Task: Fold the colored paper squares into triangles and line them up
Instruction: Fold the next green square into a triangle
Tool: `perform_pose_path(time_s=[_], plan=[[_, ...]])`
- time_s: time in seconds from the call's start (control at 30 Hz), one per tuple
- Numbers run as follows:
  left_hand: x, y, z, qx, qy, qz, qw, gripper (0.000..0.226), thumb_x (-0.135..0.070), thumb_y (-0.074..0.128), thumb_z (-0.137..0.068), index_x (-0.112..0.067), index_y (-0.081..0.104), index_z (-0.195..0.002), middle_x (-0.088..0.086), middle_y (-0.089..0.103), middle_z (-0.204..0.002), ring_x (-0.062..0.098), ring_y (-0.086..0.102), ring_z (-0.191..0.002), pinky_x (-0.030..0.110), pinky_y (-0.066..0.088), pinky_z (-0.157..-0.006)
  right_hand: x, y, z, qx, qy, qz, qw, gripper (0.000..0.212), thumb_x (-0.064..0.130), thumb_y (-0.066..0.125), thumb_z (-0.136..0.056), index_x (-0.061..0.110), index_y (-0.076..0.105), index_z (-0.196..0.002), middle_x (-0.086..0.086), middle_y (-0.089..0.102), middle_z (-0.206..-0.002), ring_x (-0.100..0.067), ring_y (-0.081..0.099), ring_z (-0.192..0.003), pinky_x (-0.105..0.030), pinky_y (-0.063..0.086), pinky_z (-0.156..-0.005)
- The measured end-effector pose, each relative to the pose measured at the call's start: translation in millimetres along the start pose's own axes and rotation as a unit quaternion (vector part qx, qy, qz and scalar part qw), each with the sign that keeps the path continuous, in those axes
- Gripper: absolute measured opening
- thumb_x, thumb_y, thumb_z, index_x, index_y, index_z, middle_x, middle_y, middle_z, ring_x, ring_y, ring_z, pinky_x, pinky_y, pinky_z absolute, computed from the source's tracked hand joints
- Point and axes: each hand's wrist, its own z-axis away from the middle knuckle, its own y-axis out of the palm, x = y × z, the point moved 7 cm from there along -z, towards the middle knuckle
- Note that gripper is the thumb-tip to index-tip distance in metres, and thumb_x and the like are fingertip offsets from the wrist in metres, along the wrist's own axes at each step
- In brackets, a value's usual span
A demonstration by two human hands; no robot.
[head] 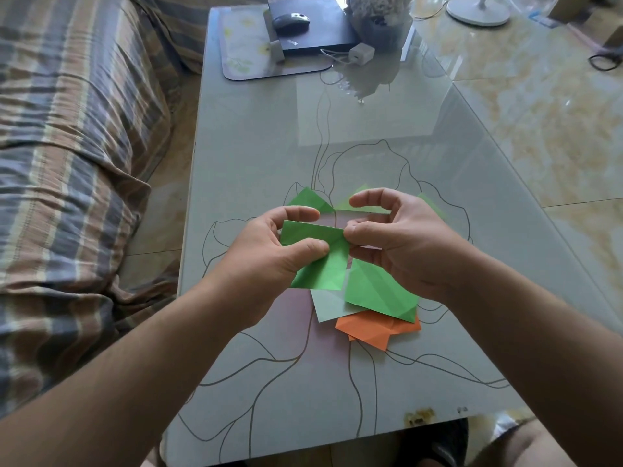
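At the far left a striped fabric sofa cover (67, 163) runs along the edge of the pale glass-topped table (269, 146) I am working over. My left hand (266, 251) pinches the green paper square (317, 254) that I hold up above the tabletop, thumb pressed on its near face and fingers curled behind its upper left edge. The sheet is partly folded, with creases across it. My right hand (397, 244) meets it at the right corner, thumb and a finger nipping that corner while the other fingers arch loosely above.

I judge this paper to be very light and thin, stiff enough to hold a crease but quick to buckle or slip, so the grip belongs at the corners and edges, with a light pinch, and the fold line should be pressed flat against the table.

Below my hands lie another green creased sheet (377, 291), a pale grey-green sheet (328, 306) under it, and an orange folded sheet (374, 330) nearest me. Beyond my fingers, green folded pieces (308, 198) rest on the table, partly hidden. At the far end sits a black computer mouse (291, 20).
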Motion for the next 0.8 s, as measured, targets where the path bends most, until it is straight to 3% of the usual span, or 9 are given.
perform_pose_path(time_s=[0.13, 0.27, 0.4, 0.57, 0.8], plan=[[-1.6, -1.5, -0.2, 0.0, 0.001, -0.027, 1.0, 0.036, 0.006, 0.072, -0.089, -0.019, 0.067, -0.115, 0.01, 0.078, -0.091, 0.028, 0.077, -0.088, 0.042, 0.061, -0.086, 3.4, -1.3, 1.6, 0.013, 0.001, 0.05, 0.999, 0.044, -0.006, 0.071, -0.09, 0.012, 0.058, -0.127, -0.003, 0.07, -0.076, -0.019, 0.067, -0.075, -0.047, 0.057, -0.097], [0.0, -1.7, 1.6, 0.001, 0.002, -0.065, 0.998, 0.036, 0.004, 0.073, -0.089, -0.02, 0.067, -0.116, 0.015, 0.078, -0.099, 0.03, 0.077, -0.09, 0.048, 0.06, -0.091, -2.6, 1.6, 3.4, 0.019, 0.009, 0.076, 0.997, 0.044, -0.007, 0.071, -0.089, 0.014, 0.058, -0.125, -0.011, 0.069, -0.085, -0.026, 0.064, -0.082, -0.053, 0.055, -0.1], [-1.3, -2.9, 1.7, -0.001, 0.007, -0.093, 0.996, 0.037, 0.002, 0.075, -0.088, -0.023, 0.068, -0.115, 0.014, 0.078, -0.098, 0.033, 0.077, -0.091, 0.054, 0.06, -0.093, 1.1, 0.3, 2.2, 0.011, -0.014, 0.107, 0.994, 0.044, -0.01, 0.072, -0.085, 0.014, 0.061, -0.12, -0.014, 0.069, -0.085, -0.026, 0.063, -0.079, -0.045, 0.057, -0.09], [-3.6, -3.3, 3.3, 0.006, 0.014, -0.127, 0.992, 0.039, 0.001, 0.075, -0.088, -0.025, 0.067, -0.117, 0.012, 0.078, -0.097, 0.032, 0.077, -0.089, 0.053, 0.061, -0.091, 1.6, 0.2, 3.7, 0.042, 0.001, 0.15, 0.988, 0.046, -0.008, 0.072, -0.087, 0.016, 0.06, -0.125, -0.011, 0.069, -0.082, -0.025, 0.065, -0.079, -0.044, 0.058, -0.092], [-5.8, -8.6, 2.4, 0.026, 0.0, -0.187, 0.982, 0.041, -0.002, 0.078, -0.086, -0.03, 0.069, -0.115, 0.013, 0.076, -0.101, 0.032, 0.077, -0.089, 0.053, 0.061, -0.09, 2.9, 2.6, 5.2, 0.065, -0.014, 0.225, 0.972, 0.047, 0.003, 0.075, -0.08, 0.024, 0.064, -0.12, -0.006, 0.077, -0.084, -0.026, 0.06, -0.078, -0.046, 0.038, -0.077]])
